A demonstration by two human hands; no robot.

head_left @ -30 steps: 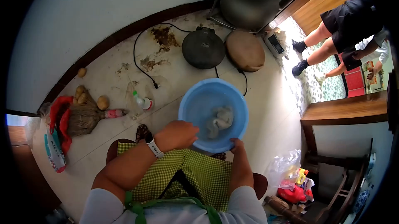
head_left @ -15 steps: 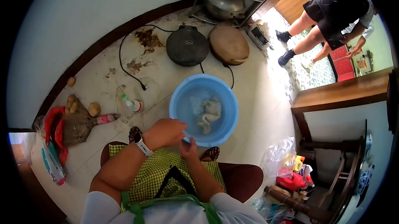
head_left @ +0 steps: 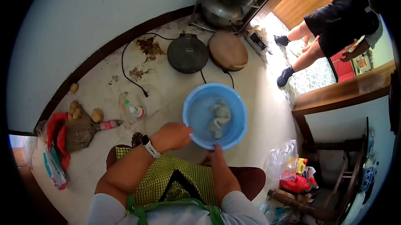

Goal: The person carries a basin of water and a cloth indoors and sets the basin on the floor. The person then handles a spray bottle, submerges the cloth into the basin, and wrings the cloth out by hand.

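A light blue plastic basin (head_left: 241, 112) is on the floor in front of me. Inside it a wet-looking pale cloth (head_left: 222, 118) lies crumpled, in what looks like shallow water. My left hand (head_left: 177, 136), with a white-strapped watch on its wrist, closes on the basin's near left rim. At the near edge, my right hand (head_left: 216, 155) grips the rim with the thumb on top; its other fingers are hidden below the edge.
Beyond the basin are a black electric pan (head_left: 188, 54) with a cord and a round brown lidded appliance (head_left: 228, 51). A spray bottle (head_left: 135, 110), broom (head_left: 83, 131) and potatoes lie left. Bags and red bottles (head_left: 295, 184) are right. Another person (head_left: 340, 20) stands near the doorway.
The basin has shifted right and slightly toward me. My right hand has moved right along the near rim, away from my left hand. The cloth has changed shape. The person's legs are wider apart.
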